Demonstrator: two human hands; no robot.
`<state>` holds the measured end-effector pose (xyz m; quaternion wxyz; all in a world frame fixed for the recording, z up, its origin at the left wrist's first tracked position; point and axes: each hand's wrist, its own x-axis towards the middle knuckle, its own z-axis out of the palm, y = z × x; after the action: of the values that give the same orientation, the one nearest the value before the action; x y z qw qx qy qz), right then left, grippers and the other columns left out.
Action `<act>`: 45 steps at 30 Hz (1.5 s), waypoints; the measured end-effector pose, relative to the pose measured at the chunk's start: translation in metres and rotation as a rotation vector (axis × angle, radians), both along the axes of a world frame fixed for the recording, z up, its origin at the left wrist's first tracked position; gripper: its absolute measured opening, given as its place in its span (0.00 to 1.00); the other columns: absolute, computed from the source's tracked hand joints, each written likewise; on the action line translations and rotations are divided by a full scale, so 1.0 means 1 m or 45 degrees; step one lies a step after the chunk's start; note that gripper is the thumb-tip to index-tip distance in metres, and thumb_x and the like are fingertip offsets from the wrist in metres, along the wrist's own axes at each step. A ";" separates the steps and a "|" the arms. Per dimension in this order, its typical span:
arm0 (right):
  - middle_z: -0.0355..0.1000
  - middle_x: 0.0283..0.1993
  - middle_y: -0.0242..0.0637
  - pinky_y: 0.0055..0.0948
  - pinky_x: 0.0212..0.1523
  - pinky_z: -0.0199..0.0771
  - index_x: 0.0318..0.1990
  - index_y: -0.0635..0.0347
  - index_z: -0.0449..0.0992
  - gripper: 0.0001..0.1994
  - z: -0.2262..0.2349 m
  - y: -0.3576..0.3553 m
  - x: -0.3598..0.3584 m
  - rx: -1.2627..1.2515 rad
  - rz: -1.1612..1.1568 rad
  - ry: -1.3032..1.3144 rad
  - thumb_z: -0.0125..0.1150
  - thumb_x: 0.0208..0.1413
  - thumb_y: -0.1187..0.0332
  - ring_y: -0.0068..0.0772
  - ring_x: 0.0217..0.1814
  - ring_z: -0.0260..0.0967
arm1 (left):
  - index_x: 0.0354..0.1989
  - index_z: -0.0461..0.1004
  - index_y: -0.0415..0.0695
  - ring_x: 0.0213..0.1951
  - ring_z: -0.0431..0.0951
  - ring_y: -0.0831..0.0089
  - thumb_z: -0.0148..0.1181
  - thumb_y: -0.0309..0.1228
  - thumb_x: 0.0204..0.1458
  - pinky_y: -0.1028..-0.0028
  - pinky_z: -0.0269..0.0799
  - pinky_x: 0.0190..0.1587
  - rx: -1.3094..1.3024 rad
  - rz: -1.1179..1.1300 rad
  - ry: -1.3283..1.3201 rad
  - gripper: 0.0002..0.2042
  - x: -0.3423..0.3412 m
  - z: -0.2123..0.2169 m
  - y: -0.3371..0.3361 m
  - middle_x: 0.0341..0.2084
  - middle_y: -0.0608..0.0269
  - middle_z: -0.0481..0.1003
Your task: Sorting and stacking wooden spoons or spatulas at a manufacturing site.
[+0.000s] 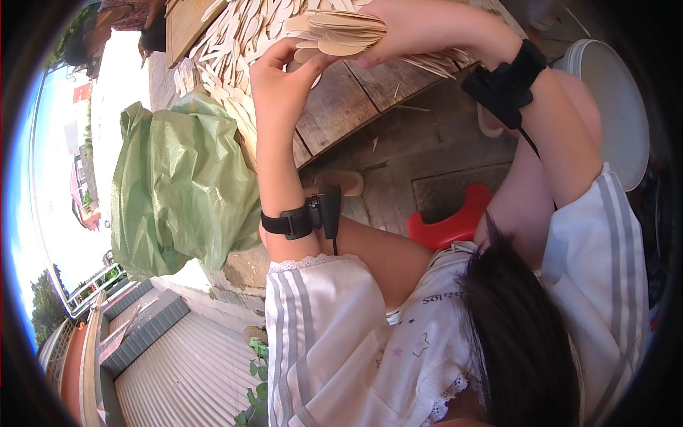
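Nearest the lens: dark hair (pixel 523 334) and a white striped-sleeve shirt (pixel 341 356).

Item: stack of flat wooden spoon blanks (pixel 340 34), held above the plank table (pixel 341 107), fanned at one end.
Right hand (pixel 427 28): fingers clamped over the stack's top.
Left hand (pixel 281 78): thumb and fingertips pinched on the stack's lower edge.
Both wrists carry black strapped devices (pixel 302 219).
Surround: loose blanks (pixel 235 50) heaped on the table; green plastic sack (pixel 178 185) beside it; red stool (pixel 452 220) below.

Risk, as judged: the uneven fan could slide apart if either grip slackens, scattering pieces into the heap.
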<state>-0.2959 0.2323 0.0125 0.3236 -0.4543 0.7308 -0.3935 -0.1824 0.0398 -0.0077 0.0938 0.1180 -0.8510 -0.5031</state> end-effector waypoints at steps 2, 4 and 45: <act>0.76 0.31 0.41 0.28 0.36 0.71 0.41 0.65 0.76 0.18 -0.013 -0.008 0.004 -0.244 0.055 -0.179 0.65 0.46 0.63 0.28 0.32 0.70 | 0.33 0.76 0.37 0.28 0.72 0.86 0.71 0.27 0.43 0.84 0.65 0.31 0.178 -0.008 0.149 0.11 0.005 0.001 -0.006 0.25 0.68 0.78; 0.76 0.32 0.39 0.27 0.36 0.70 0.41 0.65 0.76 0.17 -0.011 -0.011 0.008 -0.145 0.033 -0.228 0.65 0.47 0.63 0.26 0.32 0.69 | 0.33 0.73 0.37 0.28 0.72 0.84 0.72 0.27 0.43 0.84 0.66 0.31 0.225 0.019 0.141 0.13 0.008 0.000 -0.009 0.26 0.66 0.78; 0.73 0.30 0.37 0.32 0.36 0.78 0.34 0.63 0.73 0.02 -0.016 0.021 -0.025 -1.156 -0.878 -1.629 0.56 0.52 0.75 0.32 0.31 0.73 | 0.37 0.72 0.45 0.45 0.70 0.56 0.63 0.44 0.48 0.55 0.57 0.47 -1.165 0.410 0.056 0.17 -0.074 -0.071 0.009 0.38 0.56 0.70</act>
<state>-0.3212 0.2530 -0.0036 0.3227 0.0174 0.2766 -0.9050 -0.2562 0.0488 -0.0789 0.2307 0.1840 -0.9537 -0.0587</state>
